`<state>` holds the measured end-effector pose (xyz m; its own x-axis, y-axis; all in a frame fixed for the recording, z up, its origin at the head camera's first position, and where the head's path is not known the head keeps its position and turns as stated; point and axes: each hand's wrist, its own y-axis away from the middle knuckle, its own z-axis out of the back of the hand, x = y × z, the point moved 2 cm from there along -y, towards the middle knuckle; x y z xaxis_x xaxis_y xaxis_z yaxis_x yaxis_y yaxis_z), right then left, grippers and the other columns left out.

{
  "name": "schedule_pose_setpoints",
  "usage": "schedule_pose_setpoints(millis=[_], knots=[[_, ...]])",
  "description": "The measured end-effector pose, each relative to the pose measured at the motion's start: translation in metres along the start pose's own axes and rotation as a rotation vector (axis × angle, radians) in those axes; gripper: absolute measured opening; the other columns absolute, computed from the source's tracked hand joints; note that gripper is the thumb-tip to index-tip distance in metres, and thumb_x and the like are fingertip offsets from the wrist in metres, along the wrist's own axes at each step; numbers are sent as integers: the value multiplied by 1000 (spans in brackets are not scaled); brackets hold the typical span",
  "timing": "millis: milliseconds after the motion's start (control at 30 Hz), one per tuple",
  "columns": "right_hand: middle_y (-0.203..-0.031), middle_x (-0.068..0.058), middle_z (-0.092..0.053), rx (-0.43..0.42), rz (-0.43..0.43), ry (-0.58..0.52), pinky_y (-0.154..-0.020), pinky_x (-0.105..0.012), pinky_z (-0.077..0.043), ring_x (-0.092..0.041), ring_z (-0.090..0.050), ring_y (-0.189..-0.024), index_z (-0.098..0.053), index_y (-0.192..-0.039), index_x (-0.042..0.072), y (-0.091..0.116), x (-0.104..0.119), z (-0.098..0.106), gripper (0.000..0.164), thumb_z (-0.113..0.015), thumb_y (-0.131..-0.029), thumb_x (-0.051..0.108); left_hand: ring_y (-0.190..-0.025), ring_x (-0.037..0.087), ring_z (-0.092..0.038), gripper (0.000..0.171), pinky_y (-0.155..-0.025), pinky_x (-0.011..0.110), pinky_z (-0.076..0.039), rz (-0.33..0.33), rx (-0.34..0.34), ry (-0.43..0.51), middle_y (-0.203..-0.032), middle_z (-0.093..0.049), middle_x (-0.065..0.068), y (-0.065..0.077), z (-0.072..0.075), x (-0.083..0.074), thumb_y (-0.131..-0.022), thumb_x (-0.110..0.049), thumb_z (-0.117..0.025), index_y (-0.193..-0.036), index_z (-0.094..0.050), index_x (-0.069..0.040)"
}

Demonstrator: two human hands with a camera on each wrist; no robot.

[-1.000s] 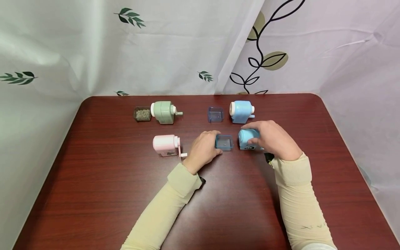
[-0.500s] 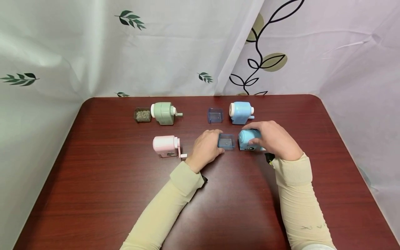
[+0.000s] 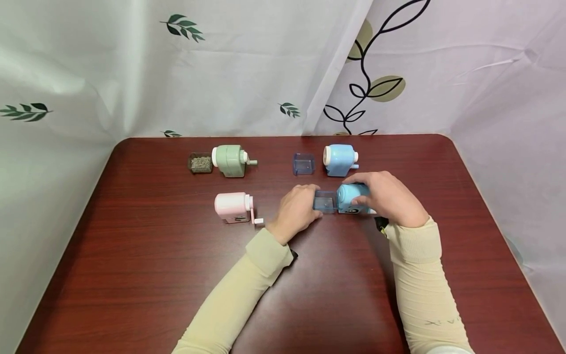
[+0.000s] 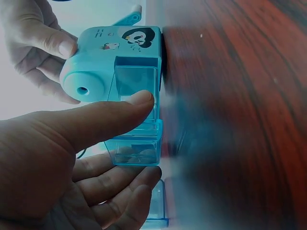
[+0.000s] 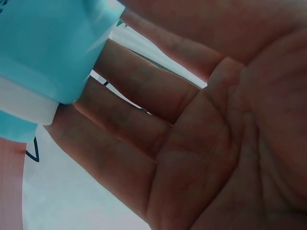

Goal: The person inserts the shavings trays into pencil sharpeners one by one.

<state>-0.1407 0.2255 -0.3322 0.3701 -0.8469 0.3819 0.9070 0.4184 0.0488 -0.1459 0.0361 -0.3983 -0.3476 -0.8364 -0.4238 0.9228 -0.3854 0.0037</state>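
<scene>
A turquoise crank pencil sharpener (image 3: 349,193) with a panda picture on its side stands on the table, gripped between thumb and fingers of my right hand (image 3: 390,199). In the right wrist view its turquoise body (image 5: 53,43) lies against my fingertips. My left hand (image 3: 296,212) pinches a clear blue shavings drawer (image 3: 325,201) by its sides, thumb on the near side. The left wrist view shows the drawer (image 4: 136,152) lined up with the slot under the sharpener's round pencil hole, its far end at the opening.
Behind stand a blue sharpener (image 3: 339,160) with its drawer (image 3: 303,163) apart on its left, and a green sharpener (image 3: 231,161) beside a drawer of shavings (image 3: 201,163). A pink sharpener (image 3: 232,206) stands left of my left hand. White curtains back the table.
My left hand has slid the clear blue drawer to the right, closing the gap to the turquoise sharpener. My right hand has kept its hold in place.
</scene>
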Motion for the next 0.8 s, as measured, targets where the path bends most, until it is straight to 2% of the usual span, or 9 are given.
schedule_pose_setpoints(millis=[333, 800], knots=[[-101, -4, -67, 13, -6, -4, -80, -40, -45, -22, -57, -89, -68, -111, 16, -1, -1, -2, 40, -78, -74, 9, -107, 19, -55, 61, -83, 34, -48, -13, 13, 0, -118, -63, 3, -2, -2, -6, -70, -28, -81, -124, -59, -11], [-102, -5, -67, 9, -4, -3, -79, -40, -45, -22, -57, -90, -68, -112, 16, -1, -1, 0, 41, -78, -73, 9, -105, 19, -55, 60, -82, 35, -48, -19, -5, -2, -116, -64, 3, -5, -6, -7, -71, -28, -81, -123, -59, -11]])
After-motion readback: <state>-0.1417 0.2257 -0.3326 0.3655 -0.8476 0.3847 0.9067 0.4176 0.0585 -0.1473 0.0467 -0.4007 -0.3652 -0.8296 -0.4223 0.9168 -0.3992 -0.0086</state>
